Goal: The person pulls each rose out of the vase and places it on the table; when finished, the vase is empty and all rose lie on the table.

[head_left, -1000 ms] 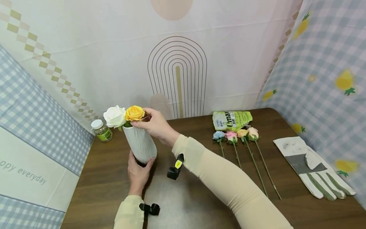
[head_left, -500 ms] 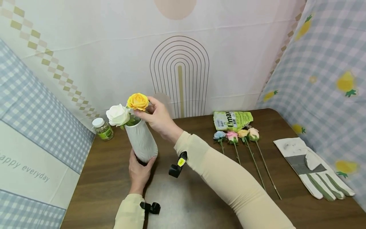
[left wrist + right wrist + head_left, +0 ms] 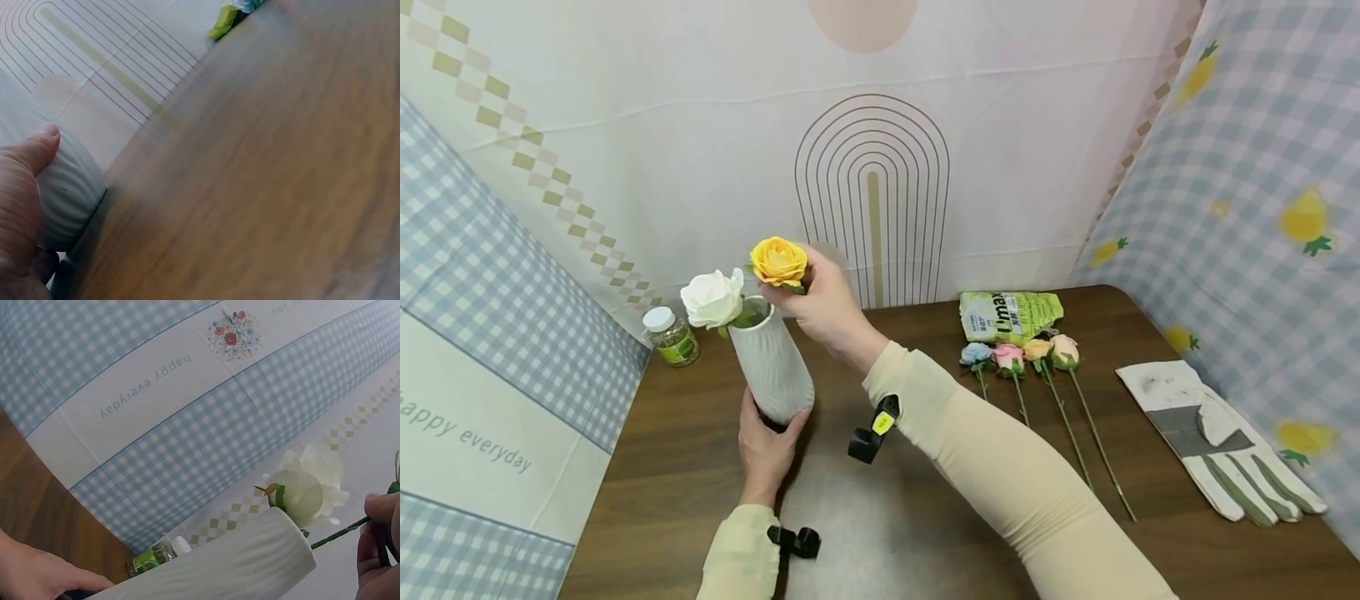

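Note:
A white ribbed vase [image 3: 772, 367] stands on the table, its base gripped by my left hand [image 3: 765, 450]. In the left wrist view the thumb [image 3: 44, 147] lies along the vase's side. A white rose [image 3: 712, 298] leans out over the left of the vase's rim. My right hand [image 3: 831, 304] pinches a yellow rose [image 3: 778, 261] just under its bloom, above and right of the rim. The right wrist view shows its green stem [image 3: 340, 534] running from the fingers into the vase's mouth; the stem's lower part is hidden inside.
Behind the vase at the left is a white-capped jar [image 3: 672, 337]. At the right lie a blue rose [image 3: 976, 354], a pink rose [image 3: 1008, 357], more roses, a green packet [image 3: 1009, 316] and a work glove [image 3: 1221, 442]. Fabric hangs at the back and sides.
My right hand has raised the yellow rose from the vase's rim, up and slightly right, drawing out some of its stem. The left hand keeps holding the vase, which has barely moved.

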`<state>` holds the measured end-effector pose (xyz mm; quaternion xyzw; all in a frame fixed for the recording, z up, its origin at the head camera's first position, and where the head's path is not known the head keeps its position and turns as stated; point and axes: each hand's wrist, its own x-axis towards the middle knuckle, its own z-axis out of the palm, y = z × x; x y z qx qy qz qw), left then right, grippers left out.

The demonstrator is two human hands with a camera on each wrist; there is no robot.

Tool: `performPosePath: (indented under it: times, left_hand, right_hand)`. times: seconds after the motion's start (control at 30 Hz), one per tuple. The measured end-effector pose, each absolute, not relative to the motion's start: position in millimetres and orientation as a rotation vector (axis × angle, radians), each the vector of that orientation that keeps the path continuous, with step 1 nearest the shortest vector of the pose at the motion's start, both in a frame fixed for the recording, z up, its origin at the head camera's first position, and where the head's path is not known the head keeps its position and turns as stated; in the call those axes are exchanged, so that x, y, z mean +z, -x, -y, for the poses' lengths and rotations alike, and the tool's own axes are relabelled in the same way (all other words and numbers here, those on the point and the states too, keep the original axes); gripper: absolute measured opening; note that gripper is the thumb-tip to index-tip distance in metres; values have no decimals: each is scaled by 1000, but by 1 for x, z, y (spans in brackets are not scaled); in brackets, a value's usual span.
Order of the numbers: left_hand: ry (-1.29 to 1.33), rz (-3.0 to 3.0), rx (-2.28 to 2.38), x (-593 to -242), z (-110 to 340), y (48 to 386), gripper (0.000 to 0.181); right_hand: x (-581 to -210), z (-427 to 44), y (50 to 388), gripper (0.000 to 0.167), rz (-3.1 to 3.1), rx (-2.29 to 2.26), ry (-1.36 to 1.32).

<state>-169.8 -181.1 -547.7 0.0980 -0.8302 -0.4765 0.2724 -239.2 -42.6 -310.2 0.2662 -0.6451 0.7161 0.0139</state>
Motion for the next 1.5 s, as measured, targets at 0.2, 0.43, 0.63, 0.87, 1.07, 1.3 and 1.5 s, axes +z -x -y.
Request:
performPosePath:
  times: [0.2, 0.43, 0.63, 0.87, 1.07, 1.3, 1.5]
  left_hand:
    - [-257, 2232, -1263, -548, 182, 170, 96]
    - [-267, 2243, -1272, -548, 181, 170, 96]
    - [-271, 2241, -1268, -548, 181, 171, 97]
    - [-285, 2264, -1281, -549, 182, 169, 98]
    - [-282, 2278, -1273, -551, 182, 169, 100]
    - [-288, 2283, -1315, -552, 180, 165, 99]
    - [-279, 2255, -1292, -550, 180, 170, 99]
  right_hand:
    - [-316, 39, 241, 37, 2092, 2244, -714]
    - [-322, 37, 243, 28, 2156, 2341, -721]
    - [-325, 36, 246, 29, 2103, 2414, -760]
    - [-329, 34, 249, 27, 2161, 2280, -806]
    - [-337, 34, 252, 27, 2205, 2135, -822]
    - [-337, 32, 244, 22, 2191, 2078, -856]
    - [-319, 28, 234, 19, 2140, 2074, -904]
